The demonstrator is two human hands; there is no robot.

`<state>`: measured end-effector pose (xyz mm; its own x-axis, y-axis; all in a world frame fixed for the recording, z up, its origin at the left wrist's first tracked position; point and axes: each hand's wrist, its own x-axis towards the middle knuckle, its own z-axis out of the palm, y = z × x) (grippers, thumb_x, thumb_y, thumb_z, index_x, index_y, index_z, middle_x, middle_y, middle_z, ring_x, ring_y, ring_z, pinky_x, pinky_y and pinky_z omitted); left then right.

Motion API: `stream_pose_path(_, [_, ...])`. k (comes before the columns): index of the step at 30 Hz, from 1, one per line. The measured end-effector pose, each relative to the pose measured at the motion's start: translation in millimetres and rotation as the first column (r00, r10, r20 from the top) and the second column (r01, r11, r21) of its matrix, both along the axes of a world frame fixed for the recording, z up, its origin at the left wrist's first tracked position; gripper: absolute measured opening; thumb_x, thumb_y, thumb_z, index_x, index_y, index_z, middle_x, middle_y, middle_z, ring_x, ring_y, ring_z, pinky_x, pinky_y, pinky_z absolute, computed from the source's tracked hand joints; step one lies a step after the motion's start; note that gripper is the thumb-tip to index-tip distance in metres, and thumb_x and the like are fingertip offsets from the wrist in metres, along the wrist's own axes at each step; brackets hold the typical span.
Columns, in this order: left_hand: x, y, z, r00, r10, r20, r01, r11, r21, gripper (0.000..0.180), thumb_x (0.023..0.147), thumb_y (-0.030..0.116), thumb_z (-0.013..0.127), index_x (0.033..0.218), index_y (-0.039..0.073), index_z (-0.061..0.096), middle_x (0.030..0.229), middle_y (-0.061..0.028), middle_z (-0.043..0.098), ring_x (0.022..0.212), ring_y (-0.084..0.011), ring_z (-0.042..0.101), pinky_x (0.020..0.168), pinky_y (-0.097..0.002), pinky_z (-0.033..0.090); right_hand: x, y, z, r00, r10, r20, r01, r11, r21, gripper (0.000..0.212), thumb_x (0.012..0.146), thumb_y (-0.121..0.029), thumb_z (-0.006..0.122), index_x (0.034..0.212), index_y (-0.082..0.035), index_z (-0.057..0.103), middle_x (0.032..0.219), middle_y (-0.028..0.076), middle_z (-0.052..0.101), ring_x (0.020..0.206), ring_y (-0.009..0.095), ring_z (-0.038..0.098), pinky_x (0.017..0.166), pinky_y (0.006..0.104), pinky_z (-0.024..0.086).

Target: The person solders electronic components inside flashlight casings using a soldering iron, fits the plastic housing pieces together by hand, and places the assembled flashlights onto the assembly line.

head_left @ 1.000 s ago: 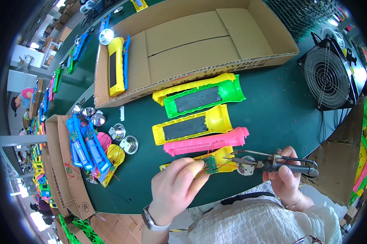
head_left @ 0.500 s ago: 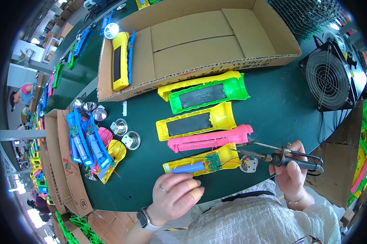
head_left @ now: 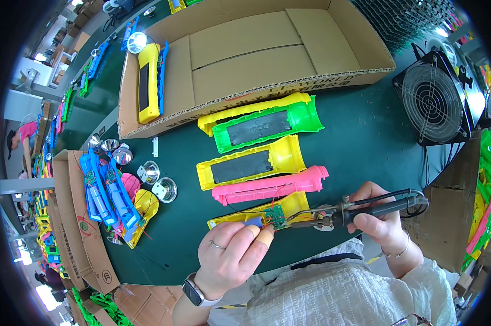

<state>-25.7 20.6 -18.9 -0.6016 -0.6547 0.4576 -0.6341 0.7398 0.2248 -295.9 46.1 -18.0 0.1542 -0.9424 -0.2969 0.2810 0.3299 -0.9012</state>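
My right hand [head_left: 378, 217] grips a soldering iron [head_left: 389, 209] with a thin metal tube fixed alongside. Its tip reaches the lower right edge of a green circuit board [head_left: 275, 215]. That board lies in a yellow flashlight housing half [head_left: 295, 205], beside a blue-violet battery cell [head_left: 253, 221] partly covered by my fingers. My left hand [head_left: 232, 252] is closed in a pinch at the board's lower edge, with tape on two fingers; whatever it pinches is hidden. Red and black wires run from the board. A reflector [head_left: 326, 218] sits partly behind the iron.
Above lie pink [head_left: 270, 185], yellow [head_left: 286, 155] and green [head_left: 305, 117] housing halves. Blue assemblies [head_left: 107, 187] and reflectors [head_left: 165, 190] crowd the left. A cardboard box [head_left: 251, 51] holding a yellow flashlight [head_left: 149, 84] stands at the back, a fan [head_left: 433, 103] at the right.
My left hand has moved up to the board and its fingers have drawn into a pinch. My right hand has brought the iron's tip left and down to the board. The view has shifted slightly.
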Motion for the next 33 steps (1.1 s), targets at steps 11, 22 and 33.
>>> stream_pose_path(11, [-0.3, -5.5, 4.5, 0.998, -0.034, -0.045, 0.036, 0.998, 0.046, 0.022, 0.055, 0.006, 0.075, 0.074, 0.010, 0.064, 0.075, -0.0011, 0.053, 0.067, -0.0175, 0.053, 0.051, -0.0263, 0.045, 4.8, -2.6, 2.5, 0.993, 0.056, -0.103, -0.057, 0.998, -0.001, 0.022, 0.077, -0.010, 0.065, 0.089, 0.001, 0.049, 0.073, 0.008, 0.062, 0.066, 0.010, 0.057, 0.058, 0.0221, 0.046])
stream_pose_path(22, [-1.6, -7.1, 8.8, 0.999, -0.034, 0.001, 0.034, 0.997, 0.068, 0.022, 0.057, 0.007, 0.073, 0.077, 0.013, 0.067, 0.075, -0.0002, 0.053, 0.069, -0.0168, 0.054, 0.054, -0.0264, 0.047, 7.3, 0.0, 2.9, 1.000, 0.017, -0.017, -0.016, 0.998, 0.056, 0.024, 0.078, -0.012, 0.065, 0.090, 0.000, 0.048, 0.077, 0.010, 0.062, 0.069, 0.011, 0.059, 0.061, 0.0229, 0.047])
stream_pose_path(33, [-1.0, -9.1, 12.9, 0.999, -0.044, 0.032, 0.041, 0.994, 0.099, 0.022, 0.057, 0.007, 0.072, 0.078, 0.014, 0.067, 0.076, 0.0005, 0.053, 0.071, -0.0164, 0.054, 0.055, -0.0263, 0.048, 5.3, 5.0, 2.0, 0.999, 0.004, -0.036, -0.005, 1.000, -0.013, 0.024, 0.079, -0.016, 0.065, 0.088, 0.000, 0.048, 0.077, 0.009, 0.062, 0.068, 0.011, 0.058, 0.061, 0.0233, 0.047])
